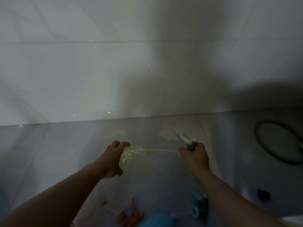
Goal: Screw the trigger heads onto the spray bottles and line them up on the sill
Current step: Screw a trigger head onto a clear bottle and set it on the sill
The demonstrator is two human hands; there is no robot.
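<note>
Working in dim light over a grey tiled floor [65,161] that meets a pale tiled wall [98,71]; no sill identifiable in this view. A dark ring-shaped object [260,145] lies at far right, purpose unclear.

Yellow-green bottle [132,155] held above the floor, long axis roughly horizontal, neck pointing toward the person's right. Left hand [113,159] is wrapped around its base end, fingers curled over the top, thumb beneath. Right hand [194,155] is closed around the collar of the matching trigger head [188,142], nozzle and lever projecting up and away from the knuckles. A thin dip tube [165,150] runs from the head to the bottle's neck; its far end appears already inside.

Head and neck are apart, in line along the tube. Judgement: the coming move is the right hand travelling leftward along that axis to seat the collar, then turning it. Risk: cross-threading if tilted.

Lower frame, unassembled on the floor: a blue bottle [157,220] with a blue trigger head [200,206] just beside it, an orange trigger head [131,215], a pale pink bottle [91,208].
</note>
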